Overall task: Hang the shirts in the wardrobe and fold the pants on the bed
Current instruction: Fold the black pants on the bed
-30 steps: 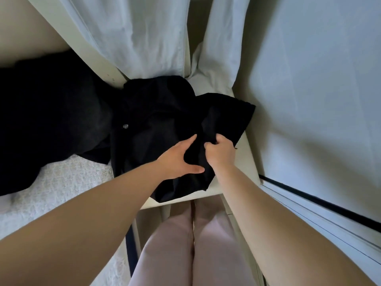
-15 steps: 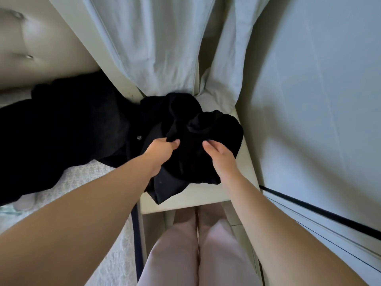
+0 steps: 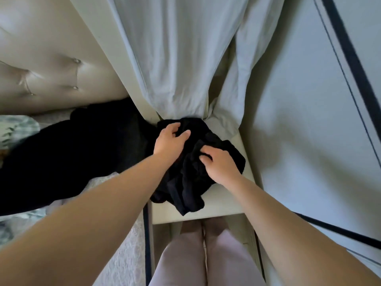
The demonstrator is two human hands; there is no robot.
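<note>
Black cloth, a crumpled garment (image 3: 191, 182), lay heaped on the stand (image 3: 224, 205), one fold hanging over the stand's front edge. Your left hand (image 3: 172, 139) was on the heap's far side, its fingers curled into the cloth. Your right hand (image 3: 218, 164) was on the near right side, its fingers bunched round a fold. Both hands were clamped on the same garment, which had not left the stand's top. From the crumple you could not tell whether it was a shirt or pants.

Left of the stand, a second dark pile (image 3: 61, 151) sprawled across the bed (image 3: 123, 254), unfolded. Behind the stand hung a pale curtain (image 3: 175, 58). To the right of the stand stood a pale panel (image 3: 309, 110) with dark trim, perhaps the wardrobe's side, though no rail or hanger showed.

By my reading the task was at an early point: nothing in view was hung and nothing was folded flat. The garment had yet to be shaken out and sorted, and the pile was still waiting.
</note>
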